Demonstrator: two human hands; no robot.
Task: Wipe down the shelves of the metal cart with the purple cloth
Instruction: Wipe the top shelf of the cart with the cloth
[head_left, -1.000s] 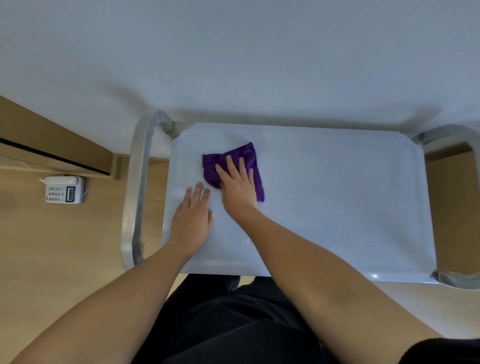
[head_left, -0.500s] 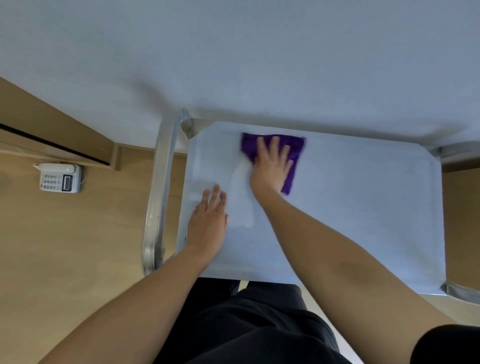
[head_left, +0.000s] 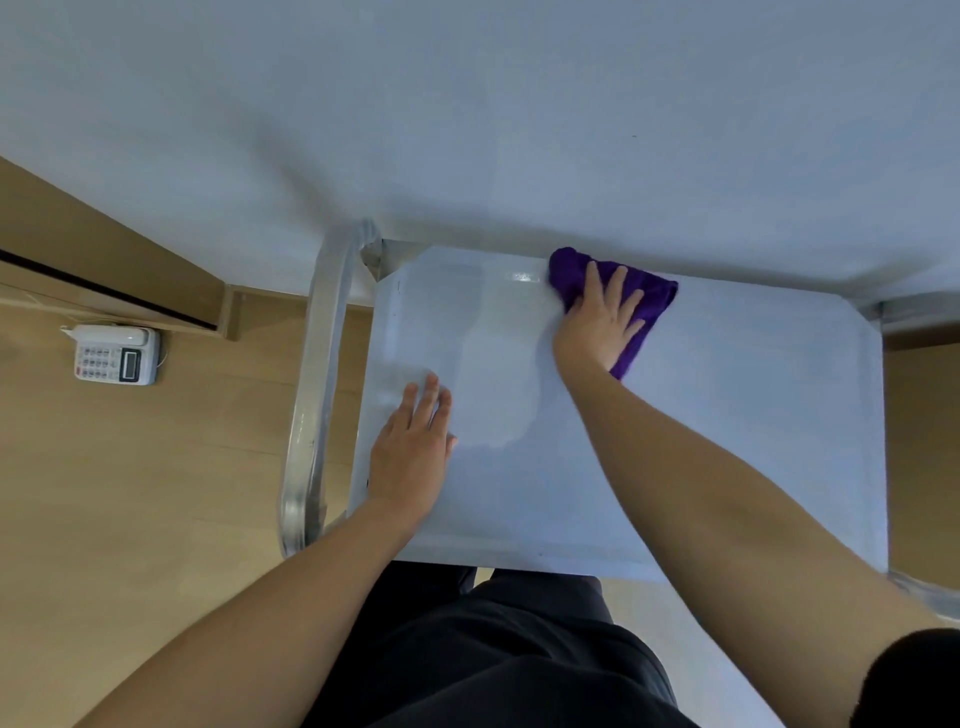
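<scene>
Pressing one purple cloth (head_left: 654, 301) onto the cart shelf (head_left: 727, 441) at twelve o'clock: right hand (head_left: 597, 327), fingers spread. Cloth's long axis roughly ten-to-four. Left hand (head_left: 410, 457) flat, fingers straight, eight o'clock.

Single head view, steeply downward, close above cart top (head_left: 727, 441)

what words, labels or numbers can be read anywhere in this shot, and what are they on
No text here can be read.
telephone on the floor: its keys and small screen bear marks, all too small and blurred to read.
cart shelf: no writing shows.
purple cloth: no label or writing shows.
</scene>
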